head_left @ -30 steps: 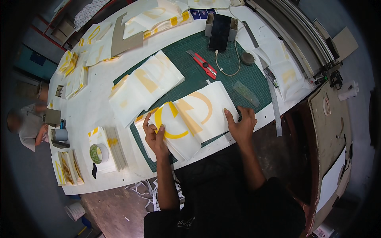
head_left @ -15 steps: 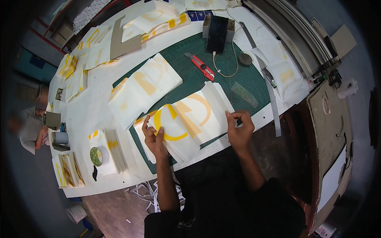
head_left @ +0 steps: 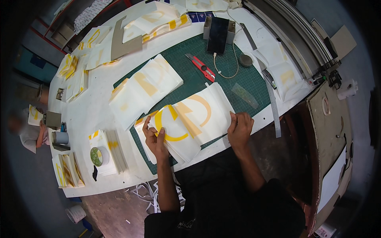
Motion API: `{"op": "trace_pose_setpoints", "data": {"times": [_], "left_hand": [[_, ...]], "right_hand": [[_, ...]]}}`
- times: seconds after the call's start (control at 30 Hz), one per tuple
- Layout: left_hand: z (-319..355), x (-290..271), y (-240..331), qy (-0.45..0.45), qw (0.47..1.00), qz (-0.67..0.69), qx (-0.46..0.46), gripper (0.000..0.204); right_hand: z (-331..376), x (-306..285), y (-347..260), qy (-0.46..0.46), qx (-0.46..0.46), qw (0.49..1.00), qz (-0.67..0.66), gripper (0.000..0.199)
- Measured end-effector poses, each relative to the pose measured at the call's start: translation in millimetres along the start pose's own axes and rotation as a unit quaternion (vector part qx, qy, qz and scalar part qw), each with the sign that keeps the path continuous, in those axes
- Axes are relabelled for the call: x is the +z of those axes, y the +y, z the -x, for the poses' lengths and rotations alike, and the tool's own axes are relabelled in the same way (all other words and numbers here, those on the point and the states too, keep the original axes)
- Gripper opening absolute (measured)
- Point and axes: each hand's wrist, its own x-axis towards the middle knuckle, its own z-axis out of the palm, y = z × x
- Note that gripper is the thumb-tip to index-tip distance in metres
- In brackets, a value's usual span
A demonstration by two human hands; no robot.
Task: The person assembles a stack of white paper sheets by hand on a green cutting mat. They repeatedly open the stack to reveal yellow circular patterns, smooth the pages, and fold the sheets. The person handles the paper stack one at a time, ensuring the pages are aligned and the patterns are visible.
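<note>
A white printed sheet [head_left: 216,104] with a yellow curved design lies over a thin stack on the green cutting mat [head_left: 248,85]. My left hand [head_left: 157,142] grips the left part of the sheet, thumb on top over the yellow print and fingers at its edge. At the sheet's right edge, my right hand [head_left: 241,129] is closed in a pinch on the paper. Behind it, another stack of white printed sheets [head_left: 149,85] rests partly on the mat. A red utility knife [head_left: 203,69] lies on the mat beyond the sheet.
A dark phone [head_left: 218,35] with a cable leans on a grey holder at the back. A steel ruler [head_left: 274,107] reaches over the table's right edge. A tape roll [head_left: 98,156] sits on printed stacks at left. Another person [head_left: 29,133] handles a printed sheet at far left.
My right hand has shifted slightly, and the creased right flap of the sheet now looks smoother. My left hand stays in place. The person at left has raised a printed sheet.
</note>
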Motion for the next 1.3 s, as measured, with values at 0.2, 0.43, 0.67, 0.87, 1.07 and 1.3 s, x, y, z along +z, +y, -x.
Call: {"op": "trace_pose_setpoints", "data": {"times": [0.2,0.43,0.67,0.87,1.07,1.3], "left_hand": [[1.2,1.0,0.2,0.006,1.0,-0.018,0.01,0.019],[1.1,3.3,-0.2,0.005,1.0,-0.005,0.014,0.02],[1.2,3.1,1.5,0.003,1.0,-0.016,0.016,0.021],[1.6,4.1,3.5,0.005,1.0,-0.012,0.014,0.021],[1.4,3.9,2.5,0.005,1.0,-0.019,0.014,0.022],[1.7,4.2,5.5,0.003,0.999,-0.027,0.017,0.023]], "right_hand": [[-5.3,-9.4,-19.1,-0.004,0.145,0.98,-0.138,0.027],[-5.9,-9.7,-11.0,-0.03,0.198,0.97,-0.142,0.025],[-2.8,-4.8,-6.6,-0.016,0.134,0.983,-0.127,0.021],[-2.0,-0.2,-0.6,0.028,-0.002,0.998,-0.061,0.023],[-0.2,-1.3,0.2,0.033,-0.066,0.997,-0.02,0.026],[-3.9,-13.1,-13.7,0.007,-0.074,0.997,-0.007,0.025]]}}
